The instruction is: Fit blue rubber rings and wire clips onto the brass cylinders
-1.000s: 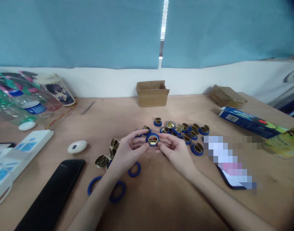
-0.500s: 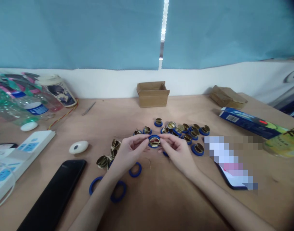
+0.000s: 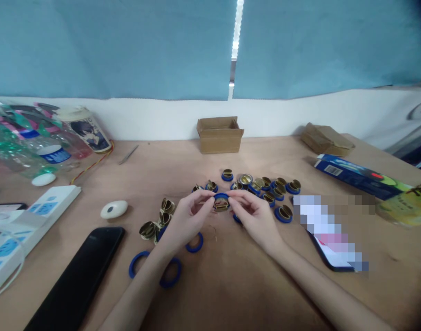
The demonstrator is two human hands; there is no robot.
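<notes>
Between both hands, just above the table, is a round gold metal piece with a blue ring [image 3: 221,203]. My left hand [image 3: 193,216] pinches its left edge and my right hand [image 3: 253,214] pinches its right edge. Behind and to the right stand several like gold pieces in blue rings [image 3: 284,213]. Left of my left hand lie gold pieces [image 3: 147,231] with no blue ring visible on them. Loose blue rings [image 3: 194,242] rest near and partly under my left forearm. The fingers' undersides are hidden.
An open cardboard box [image 3: 220,140] stands at the back. A lit phone [image 3: 329,243] and a blue box [image 3: 358,177] lie right. At left are a black phone [image 3: 79,276], a white oval case [image 3: 114,209], a power strip [image 3: 41,218], plastic bottles [image 3: 54,154] and tweezers [image 3: 129,154].
The held piece has tilted slightly between my fingers, so the gold part shows lower against the blue ring. Both hands keep nearly the same place and grip.
</notes>
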